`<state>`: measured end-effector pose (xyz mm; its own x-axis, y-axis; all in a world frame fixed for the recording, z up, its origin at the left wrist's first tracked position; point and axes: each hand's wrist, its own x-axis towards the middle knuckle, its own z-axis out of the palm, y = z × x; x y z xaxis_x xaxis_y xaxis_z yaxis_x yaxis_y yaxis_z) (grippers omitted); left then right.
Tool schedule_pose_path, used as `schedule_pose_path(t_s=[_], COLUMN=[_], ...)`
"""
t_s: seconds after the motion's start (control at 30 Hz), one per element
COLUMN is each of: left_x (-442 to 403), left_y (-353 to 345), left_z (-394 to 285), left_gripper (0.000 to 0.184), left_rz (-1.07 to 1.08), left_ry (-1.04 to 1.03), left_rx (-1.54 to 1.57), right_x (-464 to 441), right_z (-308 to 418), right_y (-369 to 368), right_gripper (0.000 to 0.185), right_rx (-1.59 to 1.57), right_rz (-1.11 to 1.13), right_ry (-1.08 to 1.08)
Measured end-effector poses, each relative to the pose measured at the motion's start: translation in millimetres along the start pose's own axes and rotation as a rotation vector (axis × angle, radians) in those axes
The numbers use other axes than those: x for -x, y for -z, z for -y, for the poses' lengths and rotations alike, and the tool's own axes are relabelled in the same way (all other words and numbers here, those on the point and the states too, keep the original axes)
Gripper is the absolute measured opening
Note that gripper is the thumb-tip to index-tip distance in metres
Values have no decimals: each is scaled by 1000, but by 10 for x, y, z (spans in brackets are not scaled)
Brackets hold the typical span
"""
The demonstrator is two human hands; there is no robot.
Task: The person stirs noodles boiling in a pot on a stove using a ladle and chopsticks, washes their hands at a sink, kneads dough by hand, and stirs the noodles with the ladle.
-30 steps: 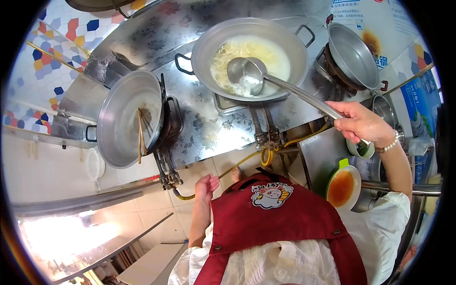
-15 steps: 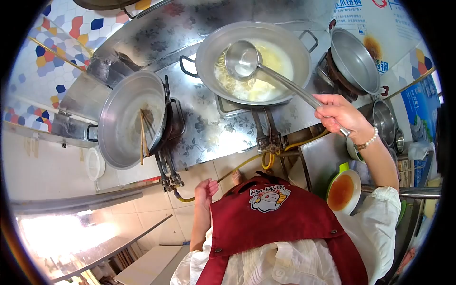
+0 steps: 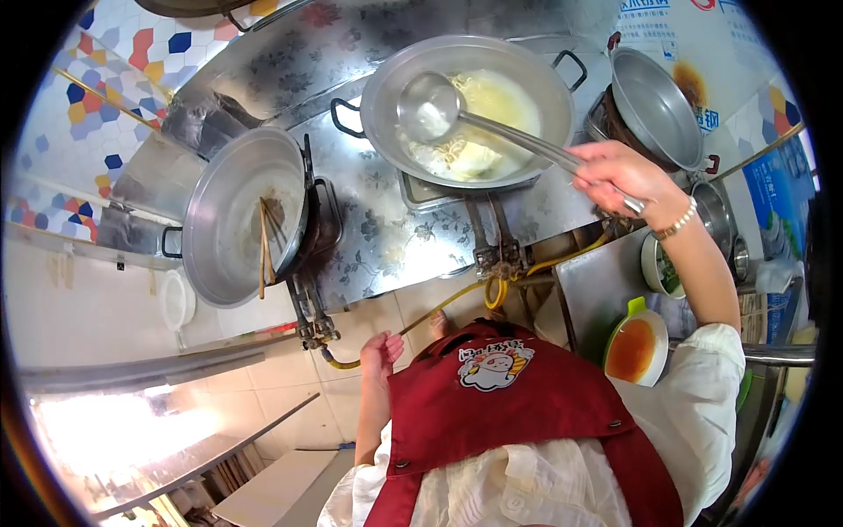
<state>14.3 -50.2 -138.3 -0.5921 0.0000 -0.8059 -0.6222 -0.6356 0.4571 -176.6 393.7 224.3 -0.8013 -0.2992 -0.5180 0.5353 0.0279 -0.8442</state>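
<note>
My right hand point(image 3: 621, 178) is wrapped round the long handle of a metal ladle point(image 3: 518, 138). The ladle's bowl hangs over the left part of a large wok point(image 3: 386, 140), with a little pale liquid showing in it. Inside the wok, yellowish noodles point(image 3: 452, 155) lie in cloudy liquid beside a pale lump that I cannot make out. My left hand point(image 3: 382, 353) is held low beside the red apron point(image 3: 518, 395), fingers curled together and nothing visible in them.
To the left, a second wok point(image 3: 211, 220) has chopsticks point(image 3: 264, 250) leaning in it. Another pan point(image 3: 654, 110) sits tilted at the right. A bowl of reddish-brown liquid point(image 3: 634, 350) and a bowl with greens point(image 3: 654, 263) stand near my right arm. A yellow hose point(image 3: 439, 309) runs below the stove.
The ladle's bowl has moved left and slightly up over the wok, and my right hand has shifted slightly with it. My left hand has stayed at my side.
</note>
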Motion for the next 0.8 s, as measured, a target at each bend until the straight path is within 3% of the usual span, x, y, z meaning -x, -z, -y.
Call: schedule_pose_path(t_s=[0.07, 0.2, 0.23, 0.43, 0.67, 0.7, 0.8], left_x=[-8, 107, 115, 134, 6, 29, -63], left_y=[23, -110, -143, -337, -197, -204, -205], left_z=[32, 26, 21, -67, -13, -13, -45], left_gripper=[23, 23, 23, 24, 22, 21, 19], left_rz=[-14, -91, -103, -64, 15, 17, 74], left_ry=[6, 4, 1, -9, 3, 10, 48], left_rx=[13, -21, -36, -71, -88, -89, -107], right_x=[221, 469, 498, 563, 469, 475, 564], right_z=[14, -23, -28, -105, -340, -369, -475], right_y=[-15, -29, -33, 24, 73, 129, 309], right_gripper=[12, 51, 52, 51, 50, 47, 11], right_rx=[102, 276, 331, 53, 131, 47, -438], right_rz=[-29, 1, 17, 38, 92, 91, 152], right_ry=[3, -37, -45, -96, -38, -56, -47])
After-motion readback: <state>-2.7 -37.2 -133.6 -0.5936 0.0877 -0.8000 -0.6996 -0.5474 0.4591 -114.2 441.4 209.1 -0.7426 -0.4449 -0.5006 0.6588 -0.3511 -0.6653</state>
